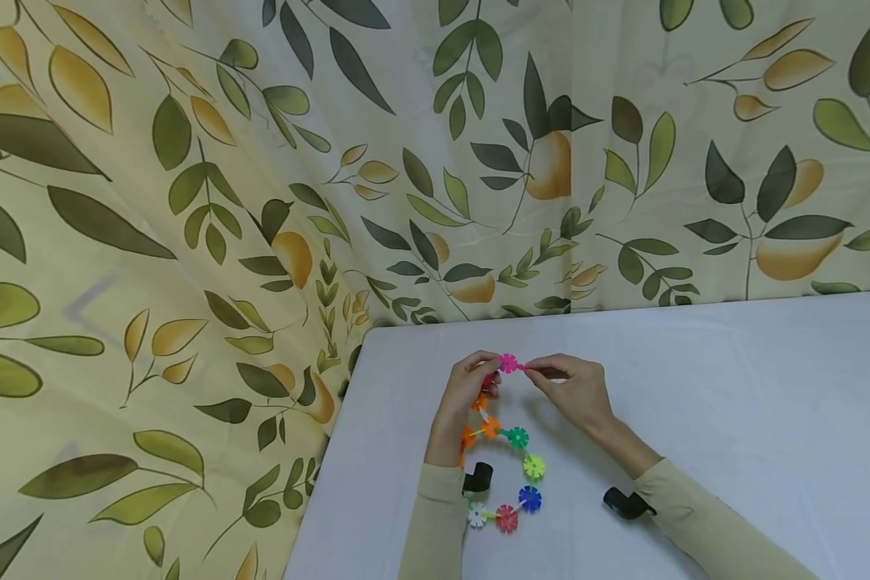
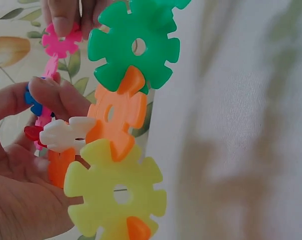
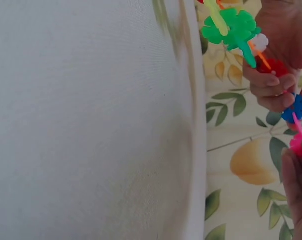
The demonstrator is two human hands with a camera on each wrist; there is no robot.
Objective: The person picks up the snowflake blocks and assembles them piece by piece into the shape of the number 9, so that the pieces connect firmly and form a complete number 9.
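A chain of colourful notched plastic discs, snowflake-type linking pieces, hangs from my left hand (image 1: pixel 471 387). Its fingers pinch the chain around a blue disc (image 3: pixel 294 109), with a red disc (image 3: pixel 273 67) by the curled fingers. Beyond the blue piece comes a pink disc (image 1: pixel 508 363). My right hand (image 1: pixel 574 393) pinches another pink disc (image 2: pixel 61 42) at the chain's end, joined to the first. Further along are a white disc (image 2: pixel 63 135), orange disc (image 2: pixel 115 117), green disc (image 2: pixel 135 45) and yellow disc (image 2: pixel 115 187). My left wrist and forearm hide part of the chain in the head view.
The chain's lower loop, with a dark blue disc (image 1: pixel 530 499) and a coral disc (image 1: pixel 507 518), is over the white-covered table (image 1: pixel 754 419). Black wrist cameras sit on both forearms. A leaf-patterned curtain (image 1: pixel 406 161) hangs behind and at the left.
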